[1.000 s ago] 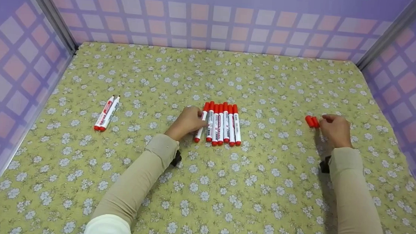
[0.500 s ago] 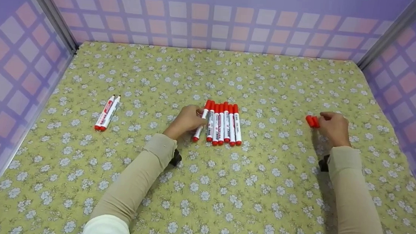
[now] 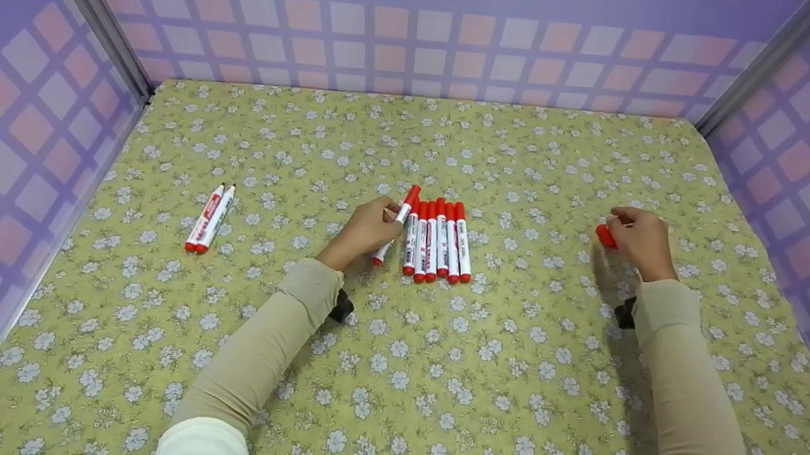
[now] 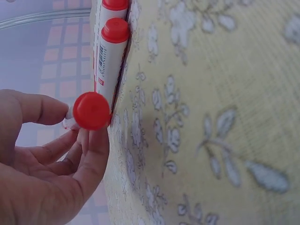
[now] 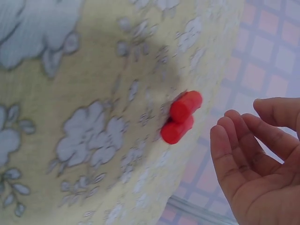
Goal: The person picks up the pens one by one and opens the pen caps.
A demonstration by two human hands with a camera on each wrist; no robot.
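My left hand (image 3: pixel 364 231) pinches a white marker with a red cap (image 3: pixel 411 199) between thumb and fingers, at the left end of a row. It is tilted, its capped end raised, and its red bottom end (image 4: pixel 91 111) faces the left wrist camera. Several capped markers (image 3: pixel 441 245) lie side by side just right of it. My right hand (image 3: pixel 642 237) hovers by two loose red caps, fingers loosely bent and holding nothing. The right wrist view shows one cap (image 5: pixel 186 107) lying against the other cap (image 5: pixel 177 130), both apart from the fingers.
Two uncapped markers (image 3: pixel 210 218) lie side by side at the left, tips pointing away. A floral yellow-green cloth (image 3: pixel 478 395) covers the table. Purple checkered panels (image 3: pixel 428 46) enclose its back and sides.
My left hand has picked up the leftmost marker, and its capped end has risen and swung away. My right hand has shifted slightly left and farther away, over the caps.
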